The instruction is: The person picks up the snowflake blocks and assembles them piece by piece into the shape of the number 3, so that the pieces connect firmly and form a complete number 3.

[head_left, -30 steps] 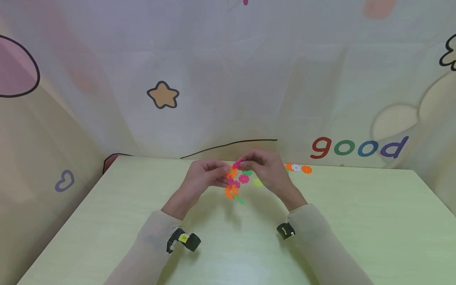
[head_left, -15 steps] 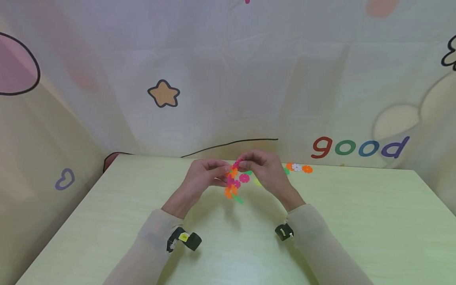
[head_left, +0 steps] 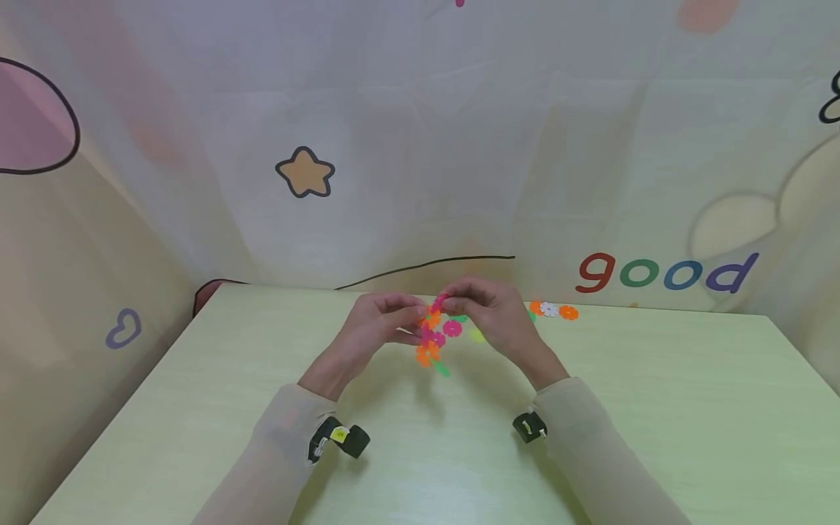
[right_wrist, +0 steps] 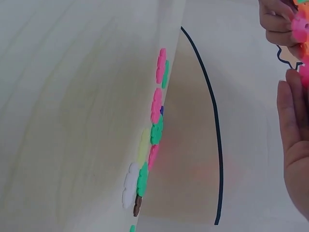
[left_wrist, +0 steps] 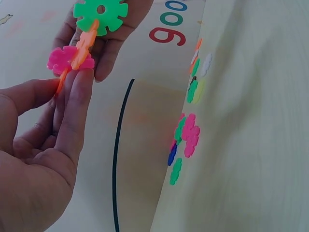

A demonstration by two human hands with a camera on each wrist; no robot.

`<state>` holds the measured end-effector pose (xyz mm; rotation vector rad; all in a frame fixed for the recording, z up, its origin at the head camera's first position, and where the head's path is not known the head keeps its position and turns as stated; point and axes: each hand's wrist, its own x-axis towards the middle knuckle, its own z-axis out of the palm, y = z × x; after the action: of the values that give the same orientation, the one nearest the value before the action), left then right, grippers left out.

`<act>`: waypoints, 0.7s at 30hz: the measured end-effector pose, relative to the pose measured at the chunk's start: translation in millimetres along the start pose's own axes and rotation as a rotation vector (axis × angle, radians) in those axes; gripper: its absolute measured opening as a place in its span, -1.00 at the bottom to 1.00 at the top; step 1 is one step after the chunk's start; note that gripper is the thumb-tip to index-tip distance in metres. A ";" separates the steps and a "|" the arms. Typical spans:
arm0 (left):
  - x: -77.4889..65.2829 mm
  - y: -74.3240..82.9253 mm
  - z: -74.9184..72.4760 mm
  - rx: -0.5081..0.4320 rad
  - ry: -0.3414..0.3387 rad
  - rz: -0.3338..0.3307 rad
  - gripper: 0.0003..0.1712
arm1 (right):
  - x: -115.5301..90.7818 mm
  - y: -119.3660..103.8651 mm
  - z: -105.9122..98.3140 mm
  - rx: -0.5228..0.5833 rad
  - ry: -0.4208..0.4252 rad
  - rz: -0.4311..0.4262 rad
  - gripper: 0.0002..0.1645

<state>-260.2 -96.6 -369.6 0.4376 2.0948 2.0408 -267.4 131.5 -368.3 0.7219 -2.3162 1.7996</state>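
Observation:
Over the back of the table, my left hand [head_left: 377, 324] pinches an orange disc [left_wrist: 62, 79] between thumb and fingers. It belongs to a joined chain of notched, flower-shaped interlocking discs. The chain includes a pink disc [left_wrist: 59, 59], an orange disc [left_wrist: 83, 47] and a green disc [left_wrist: 113, 20]. Close by, my right hand [head_left: 495, 317] pinches a pink disc [head_left: 439, 302] at the top of the chain. In the right wrist view the right hand [right_wrist: 298, 152] and the chain are cut off by the frame's edge.
Loose discs lie along the table's back edge: a pink disc [head_left: 453, 328], a yellow disc [head_left: 477, 335], a white disc [head_left: 549, 310] and an orange disc [head_left: 569, 313] among several. A printed cloth [head_left: 420, 182] hangs right behind the table [head_left: 230, 423].
The pink disc in my right hand has turned more edge-on beside the chain, and the chain has twisted slightly. Both hands keep nearly the same place; the head view has shifted a little.

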 end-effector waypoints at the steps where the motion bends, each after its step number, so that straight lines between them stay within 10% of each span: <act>1: -0.1 -0.1 -0.1 -0.001 -0.006 0.002 -0.75 | 0.0 0.0 -0.6 -0.005 -0.002 0.006 -0.87; 21: -1.0 2.9 -7.4 0.034 -0.035 0.036 -0.74 | 2.5 4.8 1.5 -0.101 -0.086 0.014 -0.59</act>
<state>-261.5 -103.9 -366.5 0.5169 2.1193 2.0040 -271.4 130.3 -372.0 0.7844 -2.4518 1.6746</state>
